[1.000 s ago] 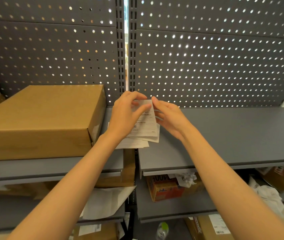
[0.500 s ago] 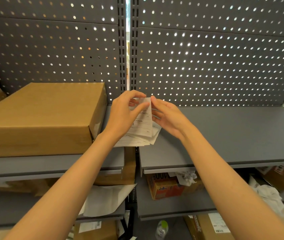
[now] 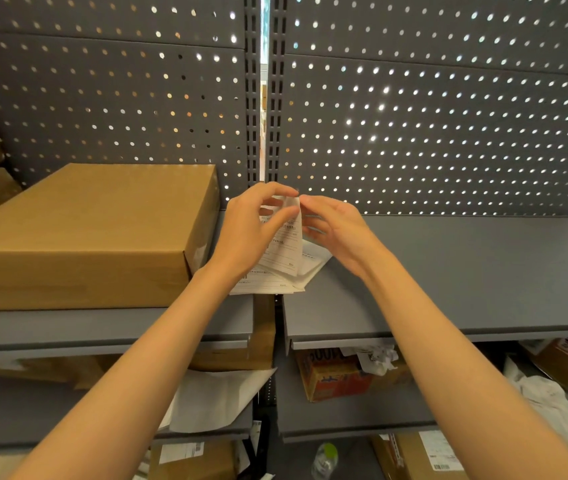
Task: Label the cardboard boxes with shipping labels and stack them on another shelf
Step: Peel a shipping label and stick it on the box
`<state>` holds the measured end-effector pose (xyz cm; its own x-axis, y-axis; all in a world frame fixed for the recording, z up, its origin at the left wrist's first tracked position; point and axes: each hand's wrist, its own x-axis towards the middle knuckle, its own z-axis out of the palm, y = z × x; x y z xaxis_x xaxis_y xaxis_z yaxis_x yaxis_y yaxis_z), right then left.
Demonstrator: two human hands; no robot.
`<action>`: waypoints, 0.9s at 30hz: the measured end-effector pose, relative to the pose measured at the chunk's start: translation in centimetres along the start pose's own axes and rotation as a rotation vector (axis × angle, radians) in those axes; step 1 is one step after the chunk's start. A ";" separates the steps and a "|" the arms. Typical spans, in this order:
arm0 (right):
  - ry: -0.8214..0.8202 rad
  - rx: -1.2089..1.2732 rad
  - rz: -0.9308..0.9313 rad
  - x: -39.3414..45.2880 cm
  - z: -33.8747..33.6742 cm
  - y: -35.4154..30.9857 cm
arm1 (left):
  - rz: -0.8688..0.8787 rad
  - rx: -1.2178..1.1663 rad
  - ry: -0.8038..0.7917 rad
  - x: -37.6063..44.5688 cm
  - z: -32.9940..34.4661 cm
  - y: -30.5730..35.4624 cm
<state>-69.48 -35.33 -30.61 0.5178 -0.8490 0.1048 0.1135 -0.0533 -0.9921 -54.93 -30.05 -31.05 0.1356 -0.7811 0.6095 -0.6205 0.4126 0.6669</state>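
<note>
Below the shelf, half-hidden cartons sit in shadow. On it, your left hand and right hand pinch one shipping label at its top corner; its print is unreadable, and your palm covers the label stack. The cardboard box sits just left.

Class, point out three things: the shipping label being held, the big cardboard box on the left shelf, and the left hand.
shipping label (image 3: 287, 251): head view, printed face.
cardboard box (image 3: 102, 209): head view, top panel.
left hand (image 3: 246, 230): head view, back.
</note>
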 end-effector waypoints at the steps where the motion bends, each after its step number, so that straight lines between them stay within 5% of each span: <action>1: 0.015 -0.022 -0.006 0.1 0.0 -0.1 | 0.005 0.001 0.003 0.0 0.0 0.0; 27: -0.083 0.192 0.125 0.4 0.0 -0.3 | 0.042 -0.026 0.054 -0.1 -0.3 0.1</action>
<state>-69.32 -35.69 -30.26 0.6051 -0.7961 -0.0052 0.1990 0.1576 -0.9672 -54.75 -29.75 -30.94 0.1523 -0.7367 0.6588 -0.6065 0.4567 0.6509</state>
